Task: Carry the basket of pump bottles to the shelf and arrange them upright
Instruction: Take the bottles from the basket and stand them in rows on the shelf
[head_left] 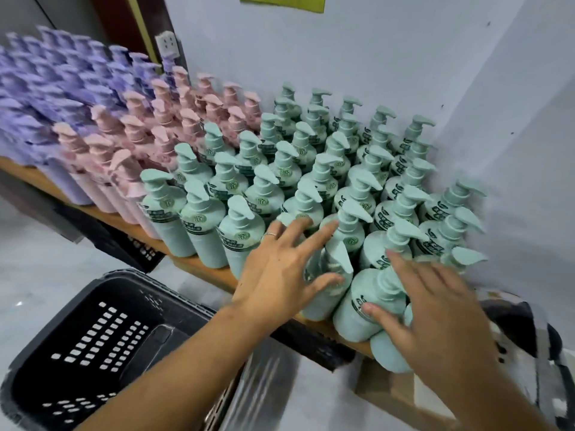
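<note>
1. Left grip (pixel 273 272), released with fingers spread, rests on front green bottles (pixel 357 303).
2. Right grip (pixel 435 306), likewise released, touches them just beside.
3. The green bottles stand on the shelf (pixel 205 269); the basket (pixel 93 284) sits below-left.

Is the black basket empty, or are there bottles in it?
Empty, as far as visible: the black basket shows a bare perforated floor, no bottles inside. A forearm hides one corner.

Shelf (pixel 205 269): runs left to right along the wall (pixel 373 57), ending in the right corner. Bottles (pixel 270 194): on the shelf, standing in packed rows from front edge back to wall. Basket (pixel 93 337): below and before the shelf, left. Socket (pixel 168 43): on the wall, behind the left bottles.
</note>
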Demonstrator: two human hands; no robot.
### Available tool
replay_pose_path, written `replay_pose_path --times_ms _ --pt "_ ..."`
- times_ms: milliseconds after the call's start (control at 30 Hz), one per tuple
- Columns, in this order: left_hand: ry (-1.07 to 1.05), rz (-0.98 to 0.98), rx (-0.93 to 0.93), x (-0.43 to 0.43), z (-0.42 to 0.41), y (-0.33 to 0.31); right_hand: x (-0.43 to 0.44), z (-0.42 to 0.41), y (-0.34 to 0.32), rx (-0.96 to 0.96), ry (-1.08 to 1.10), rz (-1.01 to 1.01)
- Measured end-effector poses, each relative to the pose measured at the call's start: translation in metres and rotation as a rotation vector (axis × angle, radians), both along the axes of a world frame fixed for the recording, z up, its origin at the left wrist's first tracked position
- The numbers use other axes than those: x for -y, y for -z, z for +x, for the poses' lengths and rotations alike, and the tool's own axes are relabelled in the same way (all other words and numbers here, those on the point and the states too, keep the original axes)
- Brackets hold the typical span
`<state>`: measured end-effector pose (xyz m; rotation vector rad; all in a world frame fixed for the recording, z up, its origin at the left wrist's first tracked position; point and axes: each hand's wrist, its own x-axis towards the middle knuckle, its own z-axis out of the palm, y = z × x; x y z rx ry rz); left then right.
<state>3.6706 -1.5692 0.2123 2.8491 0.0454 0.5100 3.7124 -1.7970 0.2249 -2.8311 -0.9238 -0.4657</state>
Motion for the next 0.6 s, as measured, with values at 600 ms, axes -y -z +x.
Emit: replay_pose_path --times_ms 600 --pt "0.225 -0.286 0.033 -0.072 0.024 -0.013 -0.022 0.007 -0.014 -0.197 0.098 0.063"
